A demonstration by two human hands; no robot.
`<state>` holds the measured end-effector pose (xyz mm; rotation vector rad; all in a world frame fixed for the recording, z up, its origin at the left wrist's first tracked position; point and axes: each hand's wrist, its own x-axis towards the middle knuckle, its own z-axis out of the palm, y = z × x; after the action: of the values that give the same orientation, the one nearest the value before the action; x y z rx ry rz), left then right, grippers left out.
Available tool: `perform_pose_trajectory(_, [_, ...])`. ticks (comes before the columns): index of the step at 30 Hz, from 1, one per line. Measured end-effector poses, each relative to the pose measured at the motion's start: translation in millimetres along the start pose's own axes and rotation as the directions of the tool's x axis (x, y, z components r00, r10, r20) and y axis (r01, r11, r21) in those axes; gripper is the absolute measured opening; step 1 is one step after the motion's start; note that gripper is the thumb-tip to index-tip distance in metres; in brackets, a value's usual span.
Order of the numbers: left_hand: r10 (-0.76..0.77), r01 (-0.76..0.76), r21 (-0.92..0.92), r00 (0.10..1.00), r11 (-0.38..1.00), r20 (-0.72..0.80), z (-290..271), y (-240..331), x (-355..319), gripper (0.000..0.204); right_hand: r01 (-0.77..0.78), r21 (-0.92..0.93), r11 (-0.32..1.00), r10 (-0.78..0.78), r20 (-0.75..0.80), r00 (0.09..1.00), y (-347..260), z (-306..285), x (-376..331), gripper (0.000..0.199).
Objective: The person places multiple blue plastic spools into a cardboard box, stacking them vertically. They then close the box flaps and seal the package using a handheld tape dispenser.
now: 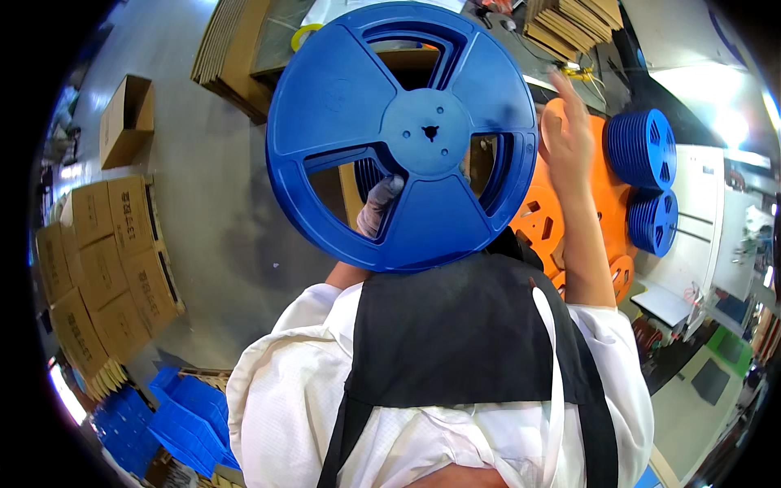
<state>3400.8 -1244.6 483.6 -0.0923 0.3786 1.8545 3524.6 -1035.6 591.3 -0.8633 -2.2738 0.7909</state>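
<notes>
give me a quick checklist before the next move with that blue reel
1. Left hand has hold of the blue reel: ok, gloved fingers show through a cut-out, so the grip looks closed on it.
2. Right hand free: ok, it is open and raised beside the reel, holding nothing.
3. Reel undamaged: ok on the face that shows; the back is hidden.
4. Orange reels steady behind the right hand: cannot tell, mostly covered.
5. Blue reel stacks on the right upright: ok, two stacks stand on edge.
6. View ahead: not ok, the held reel blocks much of the workspace.
</notes>
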Motion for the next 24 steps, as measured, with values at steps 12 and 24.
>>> perform_pose_trajectory(12, [-0.016,0.017,0.033,0.999,0.999,-0.039,-1.2,-7.2,-2.7,0.064,0.57,-0.352,0.743,-0.361,0.506,0.783,23.4,57.9,18.2,0.062])
perform_pose_trajectory(24, [0.084,-0.073,0.079,0.985,0.994,-0.153,-19.3,0.1,-14.6,0.063,-0.334,0.791,0.512,0.18,0.281,0.943,46.9,55.4,-59.5,0.037])
